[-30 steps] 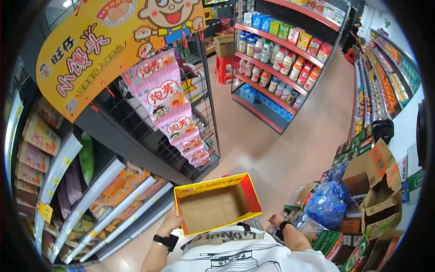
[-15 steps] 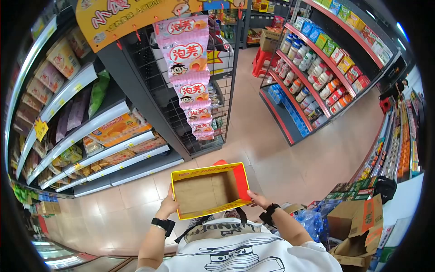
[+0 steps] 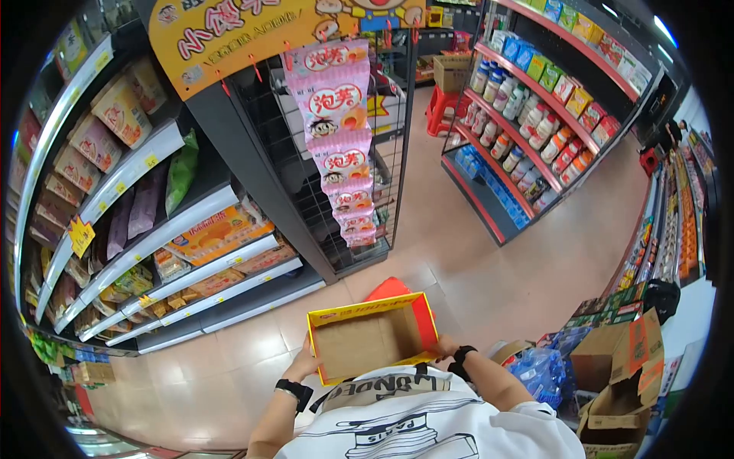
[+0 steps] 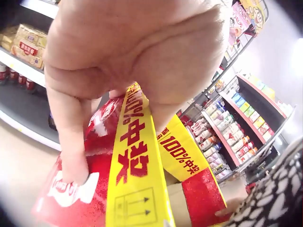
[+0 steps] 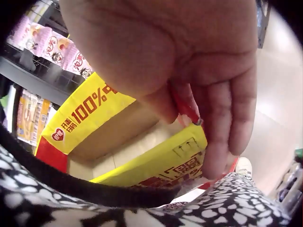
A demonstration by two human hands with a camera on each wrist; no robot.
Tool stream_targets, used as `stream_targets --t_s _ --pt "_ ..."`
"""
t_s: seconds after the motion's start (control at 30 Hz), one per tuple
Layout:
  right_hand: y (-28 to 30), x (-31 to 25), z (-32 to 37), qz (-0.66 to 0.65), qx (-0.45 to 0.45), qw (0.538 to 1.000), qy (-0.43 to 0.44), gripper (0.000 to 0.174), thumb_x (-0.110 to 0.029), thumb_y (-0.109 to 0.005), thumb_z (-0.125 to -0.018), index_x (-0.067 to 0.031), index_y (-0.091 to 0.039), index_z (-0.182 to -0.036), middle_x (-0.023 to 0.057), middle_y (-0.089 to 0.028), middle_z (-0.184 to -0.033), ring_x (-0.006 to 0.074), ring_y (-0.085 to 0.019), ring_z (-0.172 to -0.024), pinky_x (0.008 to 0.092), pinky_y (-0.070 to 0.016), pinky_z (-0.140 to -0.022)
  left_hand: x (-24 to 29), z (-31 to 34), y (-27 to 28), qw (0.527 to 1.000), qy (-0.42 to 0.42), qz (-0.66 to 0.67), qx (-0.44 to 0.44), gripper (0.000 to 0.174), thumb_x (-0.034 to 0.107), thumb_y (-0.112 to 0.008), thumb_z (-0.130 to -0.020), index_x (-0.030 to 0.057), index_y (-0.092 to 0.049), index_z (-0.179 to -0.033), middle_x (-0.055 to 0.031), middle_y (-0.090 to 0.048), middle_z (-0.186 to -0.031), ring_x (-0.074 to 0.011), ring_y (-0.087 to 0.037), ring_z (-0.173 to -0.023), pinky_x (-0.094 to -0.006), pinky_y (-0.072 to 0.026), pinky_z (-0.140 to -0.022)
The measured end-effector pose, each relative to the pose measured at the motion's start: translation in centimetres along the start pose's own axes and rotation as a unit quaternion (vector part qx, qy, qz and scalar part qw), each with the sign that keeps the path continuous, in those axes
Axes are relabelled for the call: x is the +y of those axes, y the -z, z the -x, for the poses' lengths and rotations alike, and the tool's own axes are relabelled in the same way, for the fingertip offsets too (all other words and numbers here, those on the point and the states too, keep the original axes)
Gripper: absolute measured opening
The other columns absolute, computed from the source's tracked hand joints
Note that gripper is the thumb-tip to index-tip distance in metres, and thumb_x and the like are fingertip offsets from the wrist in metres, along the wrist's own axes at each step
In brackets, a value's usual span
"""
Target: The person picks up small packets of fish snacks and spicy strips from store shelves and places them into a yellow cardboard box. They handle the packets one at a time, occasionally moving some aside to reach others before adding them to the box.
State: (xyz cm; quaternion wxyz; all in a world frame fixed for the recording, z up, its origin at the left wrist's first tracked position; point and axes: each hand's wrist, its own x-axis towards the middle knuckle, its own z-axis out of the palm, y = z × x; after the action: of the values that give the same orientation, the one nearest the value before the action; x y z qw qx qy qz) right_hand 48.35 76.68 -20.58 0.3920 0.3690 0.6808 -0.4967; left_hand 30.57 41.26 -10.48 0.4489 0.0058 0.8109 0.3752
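Note:
A shallow open cardboard box (image 3: 423,318), yellow along its rim with red end walls, is held in front of the person's body. Its bare brown inside faces up in the head view. The left hand (image 3: 304,361) grips the box's left end; in the left wrist view its fingers (image 4: 75,163) lie against the red outer face, with the thumb side over the yellow edge. At the opposite end, the right hand (image 3: 445,348) holds the red wall near the corner. In the right wrist view, this hand (image 5: 189,56) has its thumb inside and its fingers outside the wall.
Snack shelves (image 3: 183,268) run along the left, ending at a rack hung with pink snack packs (image 3: 336,99). Ahead stands a shelf of bottles (image 3: 527,122). Opened cartons (image 3: 627,382) and a blue plastic bag (image 3: 541,375) crowd the right. Something red (image 3: 388,288) shows beyond the box.
One second ago the right hand was apart from the box; it has since taken hold of the right end. The head view has turned, and the box sits slightly lower than half a second ago.

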Motion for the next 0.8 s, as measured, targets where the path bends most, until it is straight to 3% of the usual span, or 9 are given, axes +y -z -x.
stream_targets --t_s 0.17,0.23,0.4,0.47,0.63,0.7,0.8 --pt "-0.5 0.4 -0.4 0.062 0.036 0.997 0.029 0.034 -0.025 -0.046 -0.08 0.0022 -0.058 -0.096 0.0164 -0.062 -0.077 0.0229 -0.063 -0.056 0.0314 -0.0493 -0.05 -2.4 -0.6 -0.7 0.999 0.002 0.05 -0.016 0.084 0.011 -0.06 -0.07 0.0176 -0.01 -0.137 -0.0132 -0.056 -0.102 -0.021 -0.06 -0.08 -0.0307 -0.0511 -0.051" --pt "0.1 -1.1 1.8 0.054 0.029 0.997 0.038 0.034 -0.025 -0.047 -0.079 0.0022 -0.058 -0.096 0.017 -0.062 -0.079 0.0236 -0.063 -0.057 0.0317 -0.0492 -0.05 -1.3 0.2 -0.9 0.996 0.064 0.059 -0.026 0.077 0.014 -0.06 -0.071 0.0177 -0.017 -0.136 -0.0118 -0.055 -0.106 -0.0215 -0.06 -0.082 -0.0299 -0.0508 -0.056" --pt "2.4 -0.8 2.2 0.084 0.01 0.994 0.067 0.032 -0.022 -0.05 -0.077 0.0018 -0.056 -0.098 0.019 -0.061 -0.084 0.0259 -0.062 -0.062 0.033 -0.0488 -0.052 -3.0 0.3 -3.2 0.978 0.116 0.172 -0.035 0.068 0.016 -0.056 -0.076 0.0122 -0.022 -0.134 -0.0112 -0.055 -0.105 -0.0205 -0.06 -0.083 -0.0292 -0.0495 -0.066" --pt "3.3 1.7 -0.3 0.191 0.009 0.976 0.1 0.03 -0.023 -0.05 -0.078 0.0007 -0.06 -0.094 0.014 -0.063 -0.077 0.0219 -0.062 -0.056 0.0304 -0.0496 -0.053 -3.7 1.1 -5.0 0.966 0.146 0.214 -0.017 0.065 0.016 -0.055 -0.077 0.0098 -0.023 -0.134 -0.0114 -0.056 -0.103 -0.019 -0.06 -0.083 -0.028 -0.0493 -0.068" --pt "8.3 3.4 -1.1 0.275 -0.012 0.957 0.096 0.031 -0.028 -0.053 -0.076 0.0005 -0.062 -0.084 0.0119 -0.063 -0.071 0.0206 -0.062 -0.057 0.0304 -0.0494 -0.053 -6.4 2.6 -11.0 0.936 0.136 0.322 0.046 0.061 0.017 -0.051 -0.081 0.0075 -0.022 -0.133 -0.0138 -0.055 -0.105 -0.0248 -0.059 -0.087 -0.0324 -0.0483 -0.071" --pt "10.6 2.4 0.8 0.287 -0.032 0.953 0.088 0.03 -0.026 -0.052 -0.075 0.0011 -0.062 -0.083 0.0128 -0.063 -0.073 0.0214 -0.063 -0.058 0.0304 -0.0493 -0.054 -7.7 3.5 -14.2 0.921 0.159 0.35 0.066 0.061 0.016 -0.052 -0.081 0.0065 -0.021 -0.133 -0.0143 -0.055 -0.104 -0.0295 -0.059 -0.087 -0.0387 -0.0472 -0.073" --pt "13.1 2.9 0.0 0.282 -0.053 0.956 0.063 0.03 -0.025 -0.051 -0.075 0.0026 -0.062 -0.082 0.0131 -0.064 -0.074 0.0213 -0.063 -0.058 0.0303 -0.0492 -0.054 -10.1 4.9 -19.3 0.889 0.195 0.402 0.095 0.059 0.014 -0.052 -0.081 0.0051 -0.022 -0.132 -0.0152 -0.055 -0.103 -0.0304 -0.058 -0.089 -0.039 -0.047 -0.073"
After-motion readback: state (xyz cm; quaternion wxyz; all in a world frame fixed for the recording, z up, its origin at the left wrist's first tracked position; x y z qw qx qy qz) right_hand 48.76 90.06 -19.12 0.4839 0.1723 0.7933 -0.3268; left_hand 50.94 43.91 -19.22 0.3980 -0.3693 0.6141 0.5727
